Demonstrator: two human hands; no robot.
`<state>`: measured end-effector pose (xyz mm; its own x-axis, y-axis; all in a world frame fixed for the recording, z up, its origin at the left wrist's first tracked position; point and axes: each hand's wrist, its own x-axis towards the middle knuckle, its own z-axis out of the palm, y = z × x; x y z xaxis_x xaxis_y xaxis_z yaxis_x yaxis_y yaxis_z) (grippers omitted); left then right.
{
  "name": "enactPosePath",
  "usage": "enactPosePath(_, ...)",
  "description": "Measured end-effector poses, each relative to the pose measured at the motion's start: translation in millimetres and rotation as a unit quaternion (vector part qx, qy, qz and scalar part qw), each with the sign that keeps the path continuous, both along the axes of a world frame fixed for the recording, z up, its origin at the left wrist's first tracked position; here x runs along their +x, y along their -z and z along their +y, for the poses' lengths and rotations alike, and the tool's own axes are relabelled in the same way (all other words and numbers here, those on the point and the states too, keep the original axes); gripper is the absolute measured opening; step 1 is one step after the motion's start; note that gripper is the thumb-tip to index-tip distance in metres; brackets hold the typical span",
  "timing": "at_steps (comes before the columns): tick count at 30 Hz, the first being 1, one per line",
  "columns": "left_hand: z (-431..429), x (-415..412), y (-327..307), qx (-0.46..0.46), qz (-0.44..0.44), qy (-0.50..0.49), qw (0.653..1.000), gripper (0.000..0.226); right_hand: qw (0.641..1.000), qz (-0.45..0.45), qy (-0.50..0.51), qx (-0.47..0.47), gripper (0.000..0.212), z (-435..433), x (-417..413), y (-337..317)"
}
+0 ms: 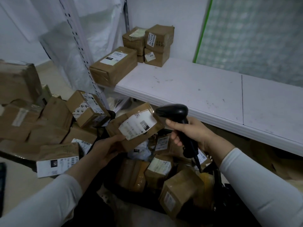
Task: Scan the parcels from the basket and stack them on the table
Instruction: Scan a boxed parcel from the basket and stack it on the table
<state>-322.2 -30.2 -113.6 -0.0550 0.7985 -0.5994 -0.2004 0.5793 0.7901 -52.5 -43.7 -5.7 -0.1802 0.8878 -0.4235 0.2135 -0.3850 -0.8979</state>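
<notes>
Scanning a parcel [136,126] held just left of the right hand [191,133].
Left hand [106,149] grips the parcel from below, above the basket [218,179]; right hand curls round the scanner [173,112]. A loose hold could drop it.

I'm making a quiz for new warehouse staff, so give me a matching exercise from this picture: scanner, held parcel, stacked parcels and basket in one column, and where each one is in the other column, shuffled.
1 scanner
2 held parcel
3 stacked parcels
4 basket

A in the left hand
B far corner of the table
C below both hands, holding parcels
D in the right hand

Pairs: 1-D, 2-A, 3-B, 4-C
</notes>
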Motion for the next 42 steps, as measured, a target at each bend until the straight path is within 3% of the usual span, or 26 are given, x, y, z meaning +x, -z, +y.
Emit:
enactPosePath(7, 5, -16, -41, 0.044, 0.092, 0.064, 0.993, 0.037, 0.994, -0.074, -0.041, 0.062, 0.02, -19, 3, -12)
enactPosePath(12, 15, -13, -78, 0.064, 0.156, 0.128, 0.977, 0.014, 0.974, -0.15, -0.079, 0.152, 0.019, -28, -1, -16)
enactPosePath(20, 35, -14, -102, 0.061, 0.268, 0.184, 0.944, 0.059, 0.912, -0.292, -0.154, 0.243, 0.034, -43, 5, -28)
enactPosePath(23, 39, -10, -108, 0.045, 0.274, 0.19, 0.942, 0.061, 0.897, -0.313, -0.173, 0.258, 0.038, -47, 5, -32)
enactPosePath(28, 41, -6, -108, 0.036, 0.284, 0.204, 0.936, 0.086, 0.885, -0.331, -0.182, 0.27, 0.038, -48, 6, -36)
enactPosePath(42, 44, -6, -108, 0.031, 0.292, 0.207, 0.933, 0.082, 0.871, -0.352, -0.199, 0.281, 0.037, -45, 4, -41)
